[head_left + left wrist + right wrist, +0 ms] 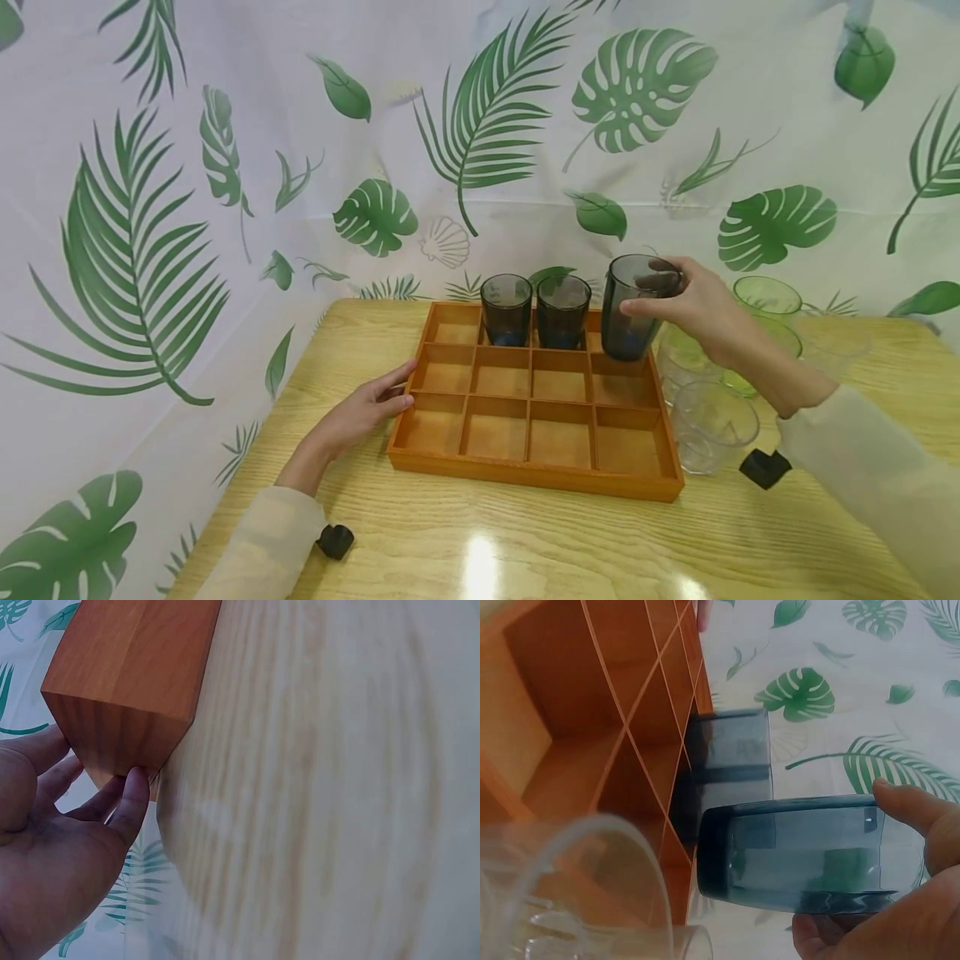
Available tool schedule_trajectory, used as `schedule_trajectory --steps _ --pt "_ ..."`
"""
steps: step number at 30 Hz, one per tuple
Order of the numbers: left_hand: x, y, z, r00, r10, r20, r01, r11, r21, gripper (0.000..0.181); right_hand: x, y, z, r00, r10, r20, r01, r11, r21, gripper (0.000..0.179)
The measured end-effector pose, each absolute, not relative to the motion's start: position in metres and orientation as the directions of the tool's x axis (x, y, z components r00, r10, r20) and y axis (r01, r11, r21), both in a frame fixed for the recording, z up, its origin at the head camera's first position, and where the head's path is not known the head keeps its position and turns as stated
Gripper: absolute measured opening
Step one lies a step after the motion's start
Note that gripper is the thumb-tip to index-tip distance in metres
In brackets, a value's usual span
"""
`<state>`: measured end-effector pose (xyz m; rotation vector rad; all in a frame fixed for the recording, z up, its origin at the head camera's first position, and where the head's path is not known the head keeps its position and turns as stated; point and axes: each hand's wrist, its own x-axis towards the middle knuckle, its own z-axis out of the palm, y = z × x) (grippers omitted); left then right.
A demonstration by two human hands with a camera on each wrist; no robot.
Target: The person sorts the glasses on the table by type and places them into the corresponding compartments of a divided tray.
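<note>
My right hand [693, 304] grips a dark blue-grey drinking glass [802, 855] near its rim, thumb on one side and fingers on the other. The glass hangs upright, slightly tilted, over the back right of a wooden compartment tray [525, 475]. Two matching dark glasses stand in back-row compartments, one [506, 310] in the second from the left and another [563, 312] in the third. At the tray's left side, my left hand [360, 417] touches the outer wall with extended fingertips [133, 787]. The front and middle rows hold nothing.
Right of the tray stand several clear glasses [715, 425] and green-tinted glasses [767, 296], partly behind the right forearm. A leaf-patterned cloth [450, 125] hangs behind the wooden table [420, 533] and along its left.
</note>
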<state>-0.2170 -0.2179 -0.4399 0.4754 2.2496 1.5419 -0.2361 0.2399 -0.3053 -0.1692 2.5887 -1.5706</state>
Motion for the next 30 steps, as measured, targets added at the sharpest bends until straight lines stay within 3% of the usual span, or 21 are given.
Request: schedule_trajectory --steps 14,30 --pt "-0.217 -0.217 -0.439 -0.874 0.473 -0.110 0.072 0.350 0.934 0.066 -0.275 0.250 -0.308 -0.980 -0.162 -0.115 0.021 0.492 -0.870 0.105" --pt "-0.216 -0.218 -0.439 -0.873 0.474 -0.114 0.069 0.351 0.934 0.067 -0.286 0.246 -0.333 -0.975 -0.165 -0.146 0.034 0.542 -0.840 0.095"
